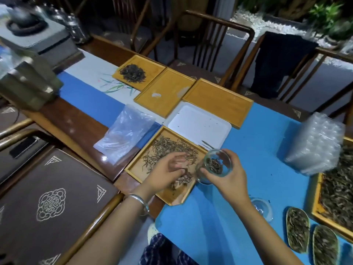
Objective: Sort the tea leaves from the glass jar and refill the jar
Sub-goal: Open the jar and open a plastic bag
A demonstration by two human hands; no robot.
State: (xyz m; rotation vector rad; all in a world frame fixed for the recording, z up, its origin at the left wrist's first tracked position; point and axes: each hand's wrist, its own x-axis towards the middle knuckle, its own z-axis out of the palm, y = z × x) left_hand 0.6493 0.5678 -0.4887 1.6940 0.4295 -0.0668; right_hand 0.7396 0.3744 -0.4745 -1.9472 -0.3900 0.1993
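Note:
A small glass jar (215, 165) with some tea leaves in its bottom is tilted toward the near wooden tray (137, 169). My right hand (227, 175) grips the jar from the right side, at the tray's right edge. Pale green-brown tea leaves (172, 148) lie spread over that tray. My left hand (168, 171) rests on the leaves near the tray's front, its fingers curled over a small bunch of them. A glass lid (262, 207) lies on the blue mat behind my right forearm.
A white tray (198, 123) with tweezers (205, 144) sits beyond the jar. Two bare wooden trays (166, 90) (219, 100) and one with dark tea (133, 73) lie further back. A plastic bag (124, 132) is left; stacked plastic containers (315, 146), a leaf-filled tray (336, 188) and two scoops (298, 230) are right.

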